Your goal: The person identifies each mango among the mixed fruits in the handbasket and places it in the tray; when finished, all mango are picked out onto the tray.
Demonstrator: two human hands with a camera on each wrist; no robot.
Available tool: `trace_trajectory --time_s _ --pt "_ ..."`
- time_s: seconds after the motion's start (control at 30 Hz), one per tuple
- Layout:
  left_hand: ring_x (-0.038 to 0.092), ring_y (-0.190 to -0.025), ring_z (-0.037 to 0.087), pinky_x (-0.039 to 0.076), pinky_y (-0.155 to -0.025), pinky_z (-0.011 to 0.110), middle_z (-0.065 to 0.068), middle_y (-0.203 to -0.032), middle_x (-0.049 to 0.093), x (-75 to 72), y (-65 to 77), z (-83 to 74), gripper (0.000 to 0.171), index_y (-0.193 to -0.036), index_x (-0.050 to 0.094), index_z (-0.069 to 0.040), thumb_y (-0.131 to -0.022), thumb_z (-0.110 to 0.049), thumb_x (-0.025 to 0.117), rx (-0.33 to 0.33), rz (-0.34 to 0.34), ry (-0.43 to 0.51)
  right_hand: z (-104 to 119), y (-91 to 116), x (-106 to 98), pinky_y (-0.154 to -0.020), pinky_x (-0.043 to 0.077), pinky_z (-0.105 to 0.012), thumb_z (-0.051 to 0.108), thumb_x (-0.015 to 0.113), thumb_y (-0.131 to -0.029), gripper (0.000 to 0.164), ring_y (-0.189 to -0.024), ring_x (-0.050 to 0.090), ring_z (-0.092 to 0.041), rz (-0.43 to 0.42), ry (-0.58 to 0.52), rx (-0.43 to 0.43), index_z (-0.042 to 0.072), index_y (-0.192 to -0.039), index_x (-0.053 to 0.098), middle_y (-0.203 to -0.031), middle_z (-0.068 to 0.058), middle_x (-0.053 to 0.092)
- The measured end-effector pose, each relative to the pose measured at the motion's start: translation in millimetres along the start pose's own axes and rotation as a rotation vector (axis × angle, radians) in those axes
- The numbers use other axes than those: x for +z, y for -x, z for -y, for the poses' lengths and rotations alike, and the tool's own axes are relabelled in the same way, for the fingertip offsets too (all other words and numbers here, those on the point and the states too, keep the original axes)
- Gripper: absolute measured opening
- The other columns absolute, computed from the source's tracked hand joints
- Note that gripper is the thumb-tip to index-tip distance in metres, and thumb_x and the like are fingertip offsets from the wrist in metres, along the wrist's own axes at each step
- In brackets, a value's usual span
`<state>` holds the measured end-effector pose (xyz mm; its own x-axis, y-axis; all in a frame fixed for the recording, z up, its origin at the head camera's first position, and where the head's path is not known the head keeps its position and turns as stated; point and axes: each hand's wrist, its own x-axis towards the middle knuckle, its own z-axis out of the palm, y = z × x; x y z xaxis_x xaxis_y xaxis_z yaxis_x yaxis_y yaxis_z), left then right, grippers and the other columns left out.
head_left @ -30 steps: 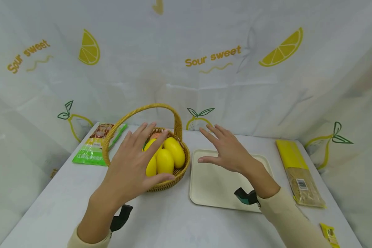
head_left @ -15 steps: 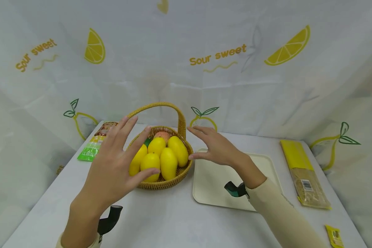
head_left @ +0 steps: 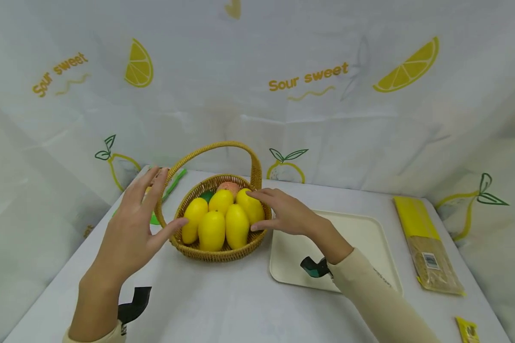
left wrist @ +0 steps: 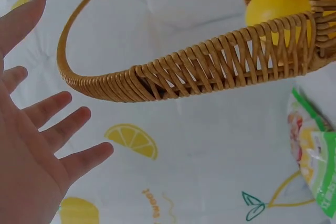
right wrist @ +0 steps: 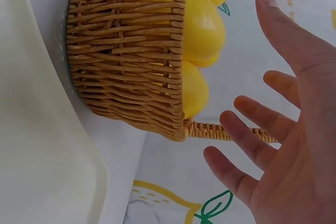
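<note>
A wicker basket (head_left: 223, 256) with a tall arched handle (head_left: 227, 144) stands on the white table, holding several yellow mangoes (head_left: 211, 231), a pinkish round fruit (head_left: 229, 187) and something green (head_left: 206, 196). My left hand (head_left: 128, 228), fingers spread, is at the basket's left side; in the left wrist view it is apart from the handle. On the other side my right hand (head_left: 287, 213) overlaps the basket's right rim in the head view, thumb and fingers extended. The right wrist view shows that hand (right wrist: 283, 124) beside the basket and mangoes, with nothing held.
A cream tray (head_left: 339, 247) lies right of the basket, partly under my right forearm. Beyond it is a yellow-topped bag of grain (head_left: 429, 247), with a small yellow packet (head_left: 468, 329) nearer. A green package (left wrist: 315, 156) lies behind my left hand. A printed curtain (head_left: 223, 95) hangs behind.
My left hand has moved left, off the front of the basket, uncovering the mangoes. My right hand has moved left from over the tray to the basket's right rim. The view has shifted slightly.
</note>
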<state>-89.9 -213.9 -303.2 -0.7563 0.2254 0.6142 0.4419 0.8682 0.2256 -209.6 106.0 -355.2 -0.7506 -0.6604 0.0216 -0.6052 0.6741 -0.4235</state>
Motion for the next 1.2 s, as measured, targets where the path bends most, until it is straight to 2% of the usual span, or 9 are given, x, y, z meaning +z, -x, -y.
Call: trace_trajectory --time_s 0.13,0.33,0.47,0.53,0.7,0.8,0.93,1.1,1.2 --pt "0.042 -0.146 0.039 0.063 -0.078 0.054 0.011 -0.165 0.035 0.6 5.9 6.9 0.103 -0.164 0.024 -0.021 -0.081 -0.023 0.086 -0.048 0.036 0.014 2.1 -5.1 5.0 -0.121 0.041 -0.058 0.058 0.074 -0.087 0.083 -0.148 0.043 -0.032 0.002 -0.021 -0.014 0.027 -0.157 0.041 -0.158 -0.007 0.047" --pt "0.048 -0.138 0.041 0.053 -0.097 0.068 0.015 -0.159 0.041 4.7 15.7 14.6 0.105 -0.164 0.022 -0.024 -0.081 -0.014 0.085 -0.088 0.062 0.103 6.4 -12.4 8.4 -0.122 0.040 -0.056 0.053 0.075 -0.088 0.082 -0.146 0.045 -0.031 0.008 -0.078 -0.035 0.024 -0.157 0.041 -0.156 -0.005 0.048" --pt "0.049 -0.135 0.040 0.049 -0.100 0.071 0.018 -0.155 0.045 9.0 20.5 19.1 0.100 -0.164 0.024 -0.023 -0.083 -0.009 0.082 -0.094 0.065 0.151 8.1 -16.2 11.0 -0.123 0.040 -0.054 0.054 0.075 -0.088 0.082 -0.146 0.045 -0.030 0.005 -0.091 -0.035 0.022 -0.156 0.043 -0.157 -0.004 0.049" --pt "0.052 -0.131 0.036 0.053 -0.101 0.060 0.017 -0.153 0.048 11.5 22.4 21.4 0.098 -0.163 0.026 -0.022 -0.083 -0.006 0.081 -0.091 0.057 0.146 8.6 -17.8 12.5 -0.122 0.040 -0.053 0.053 0.076 -0.088 0.081 -0.145 0.045 -0.030 0.000 -0.094 -0.044 0.020 -0.155 0.044 -0.156 -0.004 0.049" --pt "0.058 -0.116 0.028 0.064 -0.084 0.044 0.016 -0.138 0.057 19.7 23.9 27.1 0.096 -0.162 0.029 -0.017 -0.083 0.004 0.079 -0.055 0.036 0.142 8.0 -19.8 15.4 -0.122 0.040 -0.053 0.051 0.077 -0.087 0.081 -0.145 0.044 -0.032 0.005 -0.100 -0.056 0.018 -0.154 0.046 -0.155 -0.005 0.051" --pt "0.060 -0.114 0.027 0.063 -0.079 0.049 0.016 -0.131 0.058 23.7 26.9 31.2 0.095 -0.162 0.029 -0.016 -0.083 0.008 0.077 -0.055 0.034 0.168 9.0 -23.6 18.7 -0.123 0.039 -0.053 0.051 0.078 -0.087 0.081 -0.145 0.044 -0.032 0.011 -0.096 -0.059 0.018 -0.154 0.046 -0.154 -0.004 0.052" --pt "0.060 -0.111 0.012 0.064 -0.078 0.038 0.013 -0.125 0.060 28.7 30.9 33.7 0.096 -0.162 0.029 -0.017 -0.083 0.009 0.076 -0.072 0.020 0.185 8.1 -27.2 22.7 -0.124 0.038 -0.052 0.049 0.079 -0.087 0.082 -0.145 0.045 -0.031 0.009 -0.121 -0.074 0.018 -0.155 0.045 -0.154 -0.006 0.052" --pt "0.045 -0.117 -0.015 0.052 -0.086 0.003 0.017 -0.124 0.059 33.4 36.9 35.1 0.094 -0.161 0.031 -0.015 -0.083 0.014 0.074 -0.094 -0.018 0.255 8.1 -31.2 28.1 -0.126 0.036 -0.052 0.045 0.080 -0.086 0.082 -0.147 0.044 -0.031 0.016 -0.152 -0.078 0.016 -0.155 0.045 -0.156 -0.007 0.051" --pt "0.053 -0.120 -0.003 0.045 -0.088 -0.005 0.018 -0.125 0.058 36.5 39.6 34.4 0.093 -0.161 0.032 -0.014 -0.082 0.016 0.073 -0.112 -0.032 0.288 8.7 -33.4 31.2 -0.127 0.034 -0.052 0.043 0.081 -0.086 0.081 -0.148 0.042 -0.031 0.024 -0.162 -0.073 0.016 -0.154 0.046 -0.156 -0.006 0.050"
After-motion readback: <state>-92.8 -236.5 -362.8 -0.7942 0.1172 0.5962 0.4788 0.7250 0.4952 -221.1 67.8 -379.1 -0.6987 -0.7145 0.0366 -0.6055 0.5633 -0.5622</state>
